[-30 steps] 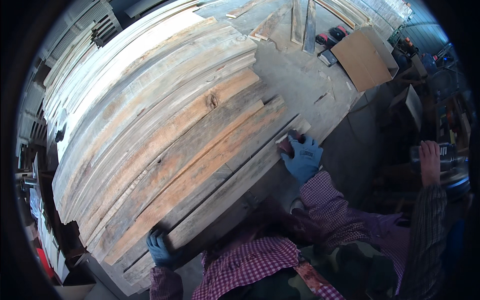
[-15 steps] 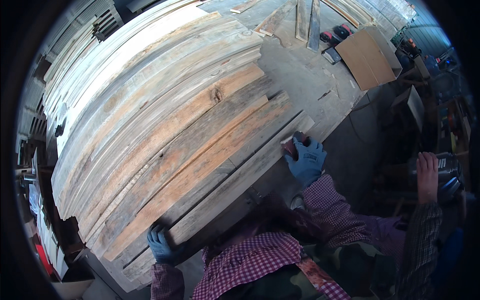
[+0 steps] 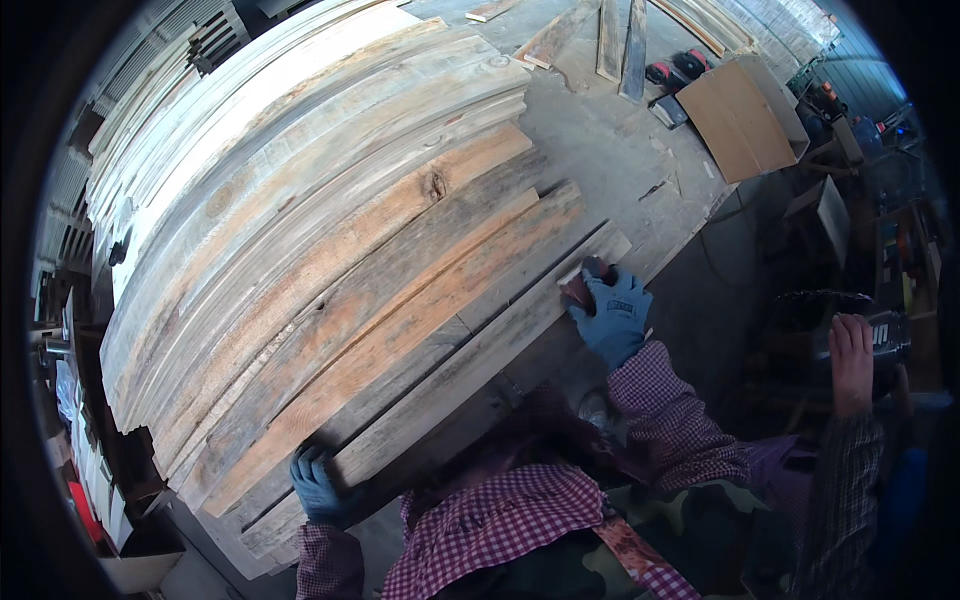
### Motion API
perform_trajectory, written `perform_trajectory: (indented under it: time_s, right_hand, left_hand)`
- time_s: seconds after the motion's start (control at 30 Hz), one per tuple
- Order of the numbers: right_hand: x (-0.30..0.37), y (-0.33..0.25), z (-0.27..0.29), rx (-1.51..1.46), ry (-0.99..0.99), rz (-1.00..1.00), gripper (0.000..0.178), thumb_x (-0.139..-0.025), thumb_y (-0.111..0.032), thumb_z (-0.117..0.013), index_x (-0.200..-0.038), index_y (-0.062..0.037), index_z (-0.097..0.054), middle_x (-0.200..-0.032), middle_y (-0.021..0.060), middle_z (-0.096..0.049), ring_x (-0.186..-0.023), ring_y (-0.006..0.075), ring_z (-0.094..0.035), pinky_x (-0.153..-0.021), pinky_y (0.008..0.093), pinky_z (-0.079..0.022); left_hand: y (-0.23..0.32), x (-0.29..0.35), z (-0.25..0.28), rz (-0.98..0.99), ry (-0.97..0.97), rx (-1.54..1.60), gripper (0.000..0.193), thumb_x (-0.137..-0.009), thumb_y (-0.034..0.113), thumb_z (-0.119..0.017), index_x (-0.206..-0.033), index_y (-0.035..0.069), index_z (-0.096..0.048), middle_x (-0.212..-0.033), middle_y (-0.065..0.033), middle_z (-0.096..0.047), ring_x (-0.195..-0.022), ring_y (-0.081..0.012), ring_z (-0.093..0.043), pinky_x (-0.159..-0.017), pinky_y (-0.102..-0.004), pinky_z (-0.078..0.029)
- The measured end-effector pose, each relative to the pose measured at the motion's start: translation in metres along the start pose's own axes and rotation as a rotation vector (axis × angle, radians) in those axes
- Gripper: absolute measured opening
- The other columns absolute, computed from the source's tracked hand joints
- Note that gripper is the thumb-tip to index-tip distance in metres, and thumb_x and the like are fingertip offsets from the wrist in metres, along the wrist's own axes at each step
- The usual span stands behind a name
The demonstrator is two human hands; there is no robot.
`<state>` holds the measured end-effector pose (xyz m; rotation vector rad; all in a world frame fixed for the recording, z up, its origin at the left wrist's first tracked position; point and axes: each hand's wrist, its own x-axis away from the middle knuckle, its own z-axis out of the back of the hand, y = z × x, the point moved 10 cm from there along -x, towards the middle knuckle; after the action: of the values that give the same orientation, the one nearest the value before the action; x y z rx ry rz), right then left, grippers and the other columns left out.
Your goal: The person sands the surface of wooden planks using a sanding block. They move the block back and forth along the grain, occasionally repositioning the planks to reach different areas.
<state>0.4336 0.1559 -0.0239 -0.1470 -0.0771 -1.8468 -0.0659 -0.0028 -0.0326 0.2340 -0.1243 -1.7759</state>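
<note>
Fingers (image 3: 627,283) in a blue glove bend round a small red-brown block (image 3: 574,289) on a long grey board (image 3: 480,356)

The right hand (image 3: 613,312) has its fingers closed in around the block, near the far right end of the board. The block sits on the board's top. The left hand (image 3: 316,486), in a blue glove too, is by the board's other end. Its fingers are bent, but it is dark there and I cannot tell if they grip the wood or just press on it.

The board lies along the near edge of the surface (image 3: 610,150). A thin dark gap runs between it and the next board. Past that, lots of other boards (image 3: 350,185) lie side by side, some orange, some grey, some very bright. They fill most of the left and middle.

Far off on the right of the surface, an open cardboard box (image 3: 735,125) leans over. Two black and red things (image 3: 690,63) sit just beside it, and two thin planks (image 3: 608,45) lie near them. Another person's bare hand (image 3: 853,352) is on the right side, well apart from the gloves, holding a dark round container (image 3: 887,342).
</note>
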Motion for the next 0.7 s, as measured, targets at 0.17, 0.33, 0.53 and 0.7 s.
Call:
perform_trajectory:
  time_s: [0.17, 0.33, 0.53, 0.7]
  right_hand:
    - [0.017, -0.041, 0.003, -0.021, 0.038, 0.464, 0.061, -0.075, -0.039, -0.076, -0.133, -0.0292, -0.059, -0.144, 0.0137, -0.041, -0.132, 0.0374, -0.038, -0.109, 0.0549, -0.027]
    - [-0.061, 0.012, 0.013, -0.082, 0.201, 0.507, 0.078, -0.076, -0.041, -0.074, -0.146, -0.0248, -0.044, -0.148, 0.0120, -0.041, -0.135, 0.0321, -0.038, -0.115, 0.0510, -0.024]
    - [-0.107, 0.043, -0.004, -0.212, 0.047, 0.180, 0.072, -0.085, -0.048, -0.065, -0.148, -0.0223, -0.041, -0.140, 0.0116, -0.051, -0.128, 0.0326, -0.045, -0.111, 0.0439, -0.032]
    - [-0.070, -0.003, 0.016, -0.148, 0.252, 0.192, 0.050, -0.086, -0.049, -0.064, -0.126, -0.0181, -0.062, -0.120, 0.0113, -0.057, -0.113, 0.0315, -0.050, -0.099, 0.0461, -0.040]
  left_hand:
    - [-0.004, 0.003, -0.001, -0.006, 0.015, 0.004, 0.084, -0.054, 0.048, -0.082, -0.121, 0.007, -0.051, -0.123, -0.0176, -0.050, -0.121, -0.0408, -0.045, -0.102, -0.0539, -0.036]
    - [-0.005, 0.002, -0.002, -0.006, 0.023, 0.003, 0.084, -0.055, 0.048, -0.082, -0.121, 0.007, -0.051, -0.123, -0.0174, -0.050, -0.121, -0.0407, -0.045, -0.102, -0.0538, -0.036]
    - [-0.003, 0.004, -0.002, -0.020, 0.032, -0.012, 0.084, -0.056, 0.049, -0.082, -0.121, 0.007, -0.051, -0.123, -0.0177, -0.050, -0.121, -0.0410, -0.045, -0.103, -0.0547, -0.036]
    - [-0.003, 0.003, -0.002, -0.039, 0.032, -0.010, 0.084, -0.057, 0.051, -0.081, -0.121, 0.006, -0.052, -0.122, -0.0185, -0.051, -0.120, -0.0413, -0.046, -0.102, -0.0550, -0.036]
